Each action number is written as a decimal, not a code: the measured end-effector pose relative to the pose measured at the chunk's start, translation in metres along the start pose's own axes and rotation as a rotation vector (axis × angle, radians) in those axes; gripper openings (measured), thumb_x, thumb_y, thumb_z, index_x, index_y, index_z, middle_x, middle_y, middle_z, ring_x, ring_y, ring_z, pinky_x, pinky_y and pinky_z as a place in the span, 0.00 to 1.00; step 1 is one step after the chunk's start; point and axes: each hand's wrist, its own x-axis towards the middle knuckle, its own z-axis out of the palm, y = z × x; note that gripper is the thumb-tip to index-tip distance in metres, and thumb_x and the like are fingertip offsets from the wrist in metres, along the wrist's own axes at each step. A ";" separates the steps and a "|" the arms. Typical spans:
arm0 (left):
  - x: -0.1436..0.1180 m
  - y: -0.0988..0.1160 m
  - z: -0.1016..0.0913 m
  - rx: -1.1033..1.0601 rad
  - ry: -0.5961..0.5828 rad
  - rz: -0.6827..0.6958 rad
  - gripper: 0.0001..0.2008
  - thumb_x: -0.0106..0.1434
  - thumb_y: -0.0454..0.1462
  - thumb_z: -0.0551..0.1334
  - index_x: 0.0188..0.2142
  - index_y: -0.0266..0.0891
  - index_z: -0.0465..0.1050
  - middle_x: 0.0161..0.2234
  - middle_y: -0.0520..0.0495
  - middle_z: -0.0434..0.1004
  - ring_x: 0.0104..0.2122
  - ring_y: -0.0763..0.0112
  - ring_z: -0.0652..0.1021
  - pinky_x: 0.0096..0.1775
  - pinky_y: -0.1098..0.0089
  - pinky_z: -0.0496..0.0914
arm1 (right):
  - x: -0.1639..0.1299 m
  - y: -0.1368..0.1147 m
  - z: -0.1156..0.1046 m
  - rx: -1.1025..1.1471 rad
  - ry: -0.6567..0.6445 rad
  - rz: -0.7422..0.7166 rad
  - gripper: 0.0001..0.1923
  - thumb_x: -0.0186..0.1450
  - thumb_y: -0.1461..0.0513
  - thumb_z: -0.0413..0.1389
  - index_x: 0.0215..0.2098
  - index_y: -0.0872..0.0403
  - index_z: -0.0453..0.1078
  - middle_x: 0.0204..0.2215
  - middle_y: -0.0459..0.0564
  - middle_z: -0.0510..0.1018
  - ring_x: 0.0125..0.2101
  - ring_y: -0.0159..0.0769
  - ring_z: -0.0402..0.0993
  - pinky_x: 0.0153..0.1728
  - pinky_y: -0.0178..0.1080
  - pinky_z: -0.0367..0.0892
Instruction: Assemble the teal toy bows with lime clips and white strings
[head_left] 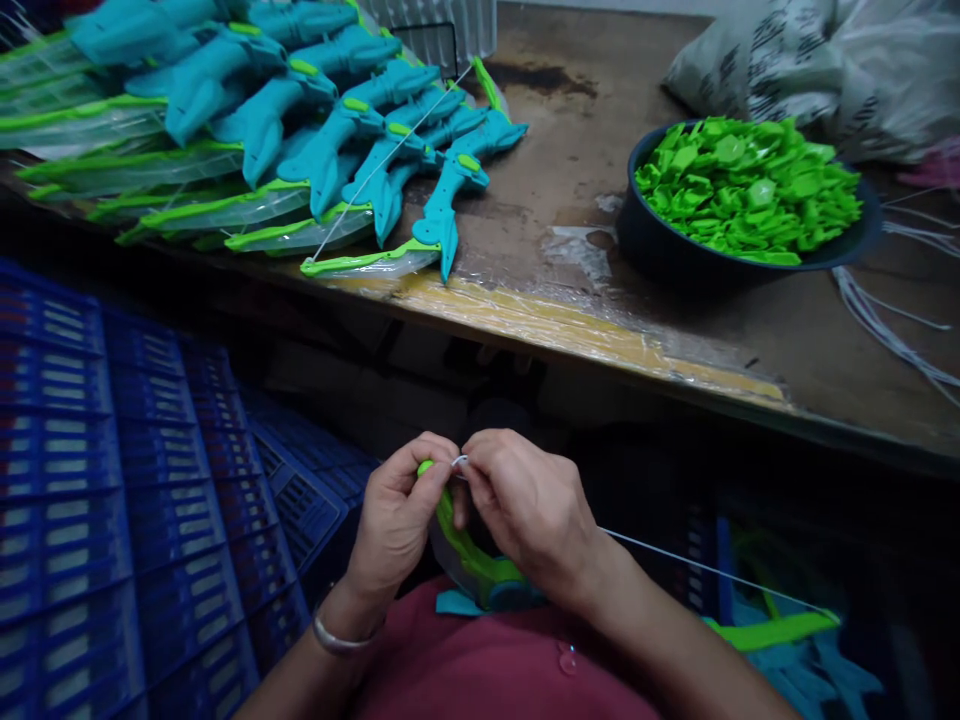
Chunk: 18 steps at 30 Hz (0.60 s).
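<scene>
A toy bow [469, 550] with lime-green limbs and a teal middle lies across my lap, partly hidden by my hands and forearm. My left hand [405, 510] pinches the tip of its near limb between thumb and fingers. Against that tip, my right hand [525, 500] pinches the end of a white string [460, 460], which bends in a small loop between the two hands. From behind my right wrist the string runs taut to the bow's other tip, low on the right. The right fingertips are partly hidden.
Several teal and green toy bows [450, 190] are piled on the workbench [555, 200], upper left. A dark basin [637, 230] of green plastic pieces stands right, near white strings [885, 320] and plastic sacks [787, 70]. Blue crates [150, 480] stand left; teal parts [810, 670] lie lower right.
</scene>
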 end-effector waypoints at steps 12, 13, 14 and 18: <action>0.001 0.005 -0.007 0.013 -0.129 -0.020 0.05 0.69 0.37 0.63 0.38 0.41 0.78 0.38 0.50 0.73 0.24 0.74 0.79 0.27 0.71 0.72 | 0.001 -0.001 0.001 0.368 0.018 0.396 0.05 0.70 0.66 0.58 0.35 0.54 0.70 0.28 0.43 0.74 0.29 0.28 0.72 0.30 0.32 0.67; 0.002 0.005 -0.007 0.001 -0.117 -0.033 0.04 0.68 0.36 0.64 0.37 0.41 0.78 0.38 0.51 0.73 0.24 0.74 0.79 0.27 0.72 0.72 | 0.001 -0.001 0.001 0.352 0.019 0.386 0.06 0.70 0.66 0.58 0.34 0.54 0.70 0.28 0.43 0.74 0.28 0.28 0.71 0.30 0.32 0.66; 0.002 0.006 -0.006 -0.009 -0.102 -0.048 0.03 0.67 0.36 0.65 0.36 0.40 0.78 0.37 0.51 0.73 0.23 0.74 0.78 0.26 0.72 0.72 | 0.000 -0.001 0.002 0.318 0.014 0.361 0.06 0.71 0.66 0.57 0.34 0.55 0.70 0.27 0.43 0.73 0.28 0.28 0.71 0.29 0.32 0.66; 0.004 0.008 -0.001 -0.051 -0.054 -0.099 0.06 0.66 0.36 0.66 0.31 0.38 0.76 0.34 0.51 0.73 0.22 0.74 0.77 0.24 0.73 0.71 | -0.002 -0.001 0.006 0.136 -0.044 0.193 0.10 0.74 0.66 0.50 0.34 0.57 0.68 0.29 0.47 0.72 0.28 0.31 0.69 0.28 0.34 0.65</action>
